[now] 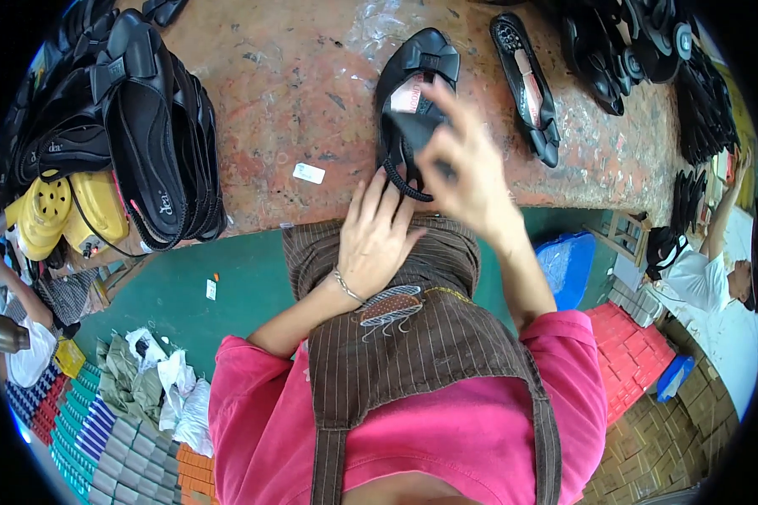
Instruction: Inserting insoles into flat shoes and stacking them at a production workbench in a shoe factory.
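1. The right hand (467,172) is blurred by motion and covers part of a black ballet flat (445,61) with a bow at the toe; the flat's inner side and much of its insole are hidden.
2. A dark, thin piece (414,128) shows beside the right fingers over the shoe opening; its outline is smeared, and I cannot tell whether the fingers pinch it.
3. The round lens rim cuts off the stack of black flats (147,139) at the left and the cluster of black flats (594,63) at the upper right.
4. The worktable (261,93) has a worn reddish surface; its front edge runs just beyond the apron (429,345). The handled flat lies on it near that edge, toe pointing away, heel toward the person.
5. Worn tabletop spans the gap between the left stack and this flat, with a white label (308,173) lying there. A narrower gap separates it from another bow-toed flat (528,93) on the right.
6. The left hand (375,240) has its fingers extended and slightly spread, fingertips against the heel. The right hand's fingers are partly bent, with one pointing toward the toe.
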A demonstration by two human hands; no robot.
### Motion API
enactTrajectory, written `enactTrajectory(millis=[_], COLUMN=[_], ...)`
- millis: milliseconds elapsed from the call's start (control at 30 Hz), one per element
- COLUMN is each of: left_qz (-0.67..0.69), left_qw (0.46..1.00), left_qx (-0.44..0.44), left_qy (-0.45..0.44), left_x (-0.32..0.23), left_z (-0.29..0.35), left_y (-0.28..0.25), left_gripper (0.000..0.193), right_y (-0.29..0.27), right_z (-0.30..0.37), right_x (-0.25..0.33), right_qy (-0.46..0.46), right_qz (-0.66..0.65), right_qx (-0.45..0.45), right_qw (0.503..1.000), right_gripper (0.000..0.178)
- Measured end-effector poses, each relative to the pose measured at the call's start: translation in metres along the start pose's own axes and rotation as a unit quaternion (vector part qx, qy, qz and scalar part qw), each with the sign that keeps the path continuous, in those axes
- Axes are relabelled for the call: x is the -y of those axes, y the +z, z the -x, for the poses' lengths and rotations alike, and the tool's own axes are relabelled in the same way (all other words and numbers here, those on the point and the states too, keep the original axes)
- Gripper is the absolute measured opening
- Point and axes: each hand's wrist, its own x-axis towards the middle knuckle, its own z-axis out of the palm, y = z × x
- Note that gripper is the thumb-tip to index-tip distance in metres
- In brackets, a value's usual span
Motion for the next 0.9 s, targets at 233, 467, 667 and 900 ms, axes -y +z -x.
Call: enactTrajectory(millis=[233, 467, 667, 900], left_qz=[-0.033, -0.016, -0.024, -0.033], left_qw=[0.992, 0.994, 0.99, 0.997], left_qx=[0.123, 0.099, 0.131, 0.068], left_qy=[-0.012, -0.033, -0.039, -0.026], left_x=[0.002, -0.003, 0.0, 0.0], left_z=[0.012, 0.004, 0.008, 0.001], left_y=[0.023, 0.021, 0.026, 0.021], left_gripper=[0.049, 0.064, 0.065, 0.066], right_y=[0.055, 0.081, 0.076, 0.069], right_z=[0.035, -0.037, -0.01, -0.041], right_x=[0.013, -0.042, -0.02, -0.03], right_qy=[0.085, 0.115, 0.029, 0.147], right_qz=[0.067, 0.212, 0.242, 0.173], right_qx=[0.018, -0.02, -0.109, 0.036], right_qw=[0.994, 0.97, 0.964, 0.973], right_gripper=[0.041, 0.011, 0.039, 0.04])
